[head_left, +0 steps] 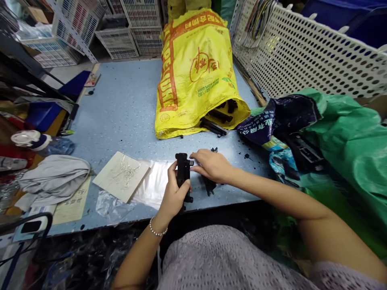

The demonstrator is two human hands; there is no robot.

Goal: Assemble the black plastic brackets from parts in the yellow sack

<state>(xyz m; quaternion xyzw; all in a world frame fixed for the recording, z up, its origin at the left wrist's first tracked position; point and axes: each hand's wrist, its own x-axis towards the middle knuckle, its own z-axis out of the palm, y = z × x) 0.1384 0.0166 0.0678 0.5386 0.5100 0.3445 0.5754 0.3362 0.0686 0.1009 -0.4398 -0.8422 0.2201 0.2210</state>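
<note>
Upright in my left hand point(175, 191) is a long black plastic part point(182, 171), with my fingers and thumb wrapped round its lower half. My right hand point(213, 166) is at the part's upper right side, its fingertips curled in by a small peg there; anything small between them is too hard to make out. Under and beside my right hand, more black parts point(209, 185) lie on the blue table point(121, 108). To the left, a pale square board point(121, 177) carries a scatter of small thin metal pieces point(128, 172).
A yellow sack point(196, 76) lies at the back, black parts point(214, 125) showing at its mouth. Green sacking point(347, 137) with more black pieces is on the right, below a white perforated basket point(305, 48). Grey cloth point(57, 177) and a bottle point(45, 143) sit at the left.
</note>
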